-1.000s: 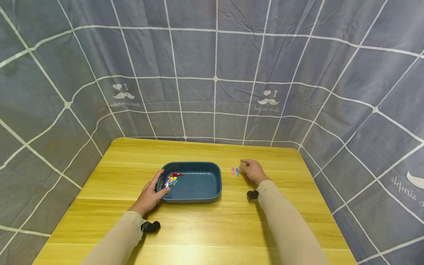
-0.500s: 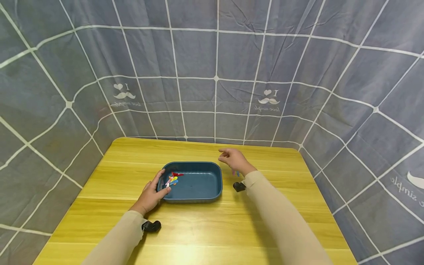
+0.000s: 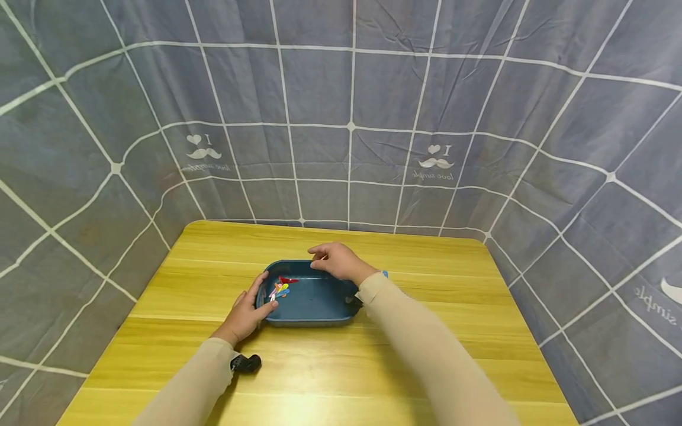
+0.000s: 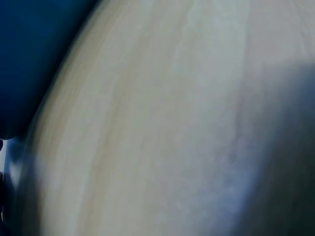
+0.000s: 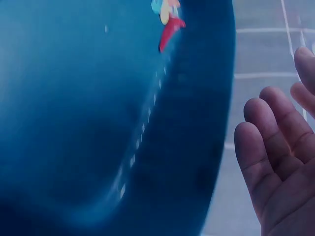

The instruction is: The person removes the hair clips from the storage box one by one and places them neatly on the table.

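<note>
A dark blue plastic basin (image 3: 309,322) sits on the wooden table. My left hand (image 3: 242,316) grips its left end, thumb over the rim and fingers along the outer side. Small colourful hair clips (image 3: 279,290), with a red one (image 3: 288,280) beside them, lie inside at the left. My right hand (image 3: 341,261) is above the basin's far rim, fingers bent; in the right wrist view, its thumb and index finger are partly cut off, so anything between them cannot be made out. A blue hair clip (image 3: 385,273) shows on the table just past the right wrist.
The yellow wood-grain table (image 3: 426,355) extends around the basin. A grey curtain with white lines (image 3: 319,154) encloses its back and sides. A black wrist camera (image 3: 247,364) sits on the left wrist. The left wrist view shows mostly blurred tabletop and the basin's side.
My right hand has moved left from beside the pink and blue clips to above the basin; its arm now hides the pink clip. The left hand has kept its grip on the basin.
</note>
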`<state>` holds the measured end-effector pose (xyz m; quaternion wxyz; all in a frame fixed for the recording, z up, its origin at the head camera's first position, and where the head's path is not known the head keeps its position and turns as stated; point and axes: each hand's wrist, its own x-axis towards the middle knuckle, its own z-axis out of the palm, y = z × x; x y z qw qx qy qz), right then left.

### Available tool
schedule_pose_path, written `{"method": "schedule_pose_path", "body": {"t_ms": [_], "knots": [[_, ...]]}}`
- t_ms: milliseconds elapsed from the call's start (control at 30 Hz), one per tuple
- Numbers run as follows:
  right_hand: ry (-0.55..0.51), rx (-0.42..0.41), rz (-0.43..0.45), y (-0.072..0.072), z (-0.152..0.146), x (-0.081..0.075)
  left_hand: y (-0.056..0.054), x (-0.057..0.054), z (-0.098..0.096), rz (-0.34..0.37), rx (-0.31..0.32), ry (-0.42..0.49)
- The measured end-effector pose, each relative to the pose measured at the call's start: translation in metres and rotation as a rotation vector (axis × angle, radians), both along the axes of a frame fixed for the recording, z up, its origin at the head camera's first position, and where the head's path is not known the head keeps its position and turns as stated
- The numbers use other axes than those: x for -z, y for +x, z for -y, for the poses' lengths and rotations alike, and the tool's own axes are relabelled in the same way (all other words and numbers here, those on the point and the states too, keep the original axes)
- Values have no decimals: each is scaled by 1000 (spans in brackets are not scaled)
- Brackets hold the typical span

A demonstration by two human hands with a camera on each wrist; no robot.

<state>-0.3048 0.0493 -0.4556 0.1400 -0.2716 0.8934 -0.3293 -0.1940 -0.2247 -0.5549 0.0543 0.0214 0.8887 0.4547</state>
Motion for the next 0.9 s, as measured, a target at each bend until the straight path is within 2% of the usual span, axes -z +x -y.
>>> {"method": "schedule_pose_path", "body": {"t_ms": [233, 433, 700, 900], "knots": [[42, -68, 37, 8, 34, 9, 0, -4, 2, 43, 15, -16], [133, -95, 35, 10, 55, 20, 0, -8, 3, 64, 47, -9], [195, -115, 20, 3, 66, 34, 2, -11, 5, 41, 79, 14], [215, -143, 33, 5, 70, 43, 6, -8, 8, 58, 108, 41]]}}
